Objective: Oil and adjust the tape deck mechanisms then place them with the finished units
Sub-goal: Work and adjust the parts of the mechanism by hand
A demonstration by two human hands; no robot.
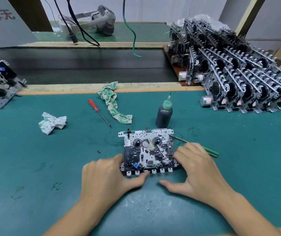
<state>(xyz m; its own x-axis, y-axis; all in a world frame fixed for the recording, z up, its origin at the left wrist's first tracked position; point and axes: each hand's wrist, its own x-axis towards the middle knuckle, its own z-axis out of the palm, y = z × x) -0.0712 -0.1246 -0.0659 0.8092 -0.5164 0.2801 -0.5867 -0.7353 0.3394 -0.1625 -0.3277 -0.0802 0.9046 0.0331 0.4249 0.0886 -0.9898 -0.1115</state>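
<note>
ok so the silver-black metal tape deck mechanism (149, 150) lies flat mid green mat (51, 159). Left hand (105, 178) fingers curl round its left edge, right hand (199, 169) fingers round the right edge. Imo hold it level w/ both, press keys gently.

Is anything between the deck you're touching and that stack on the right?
Only the green screwdriver, lying right of the deck behind the right hand; the oil bottle stands just off the line to the stack.
</note>
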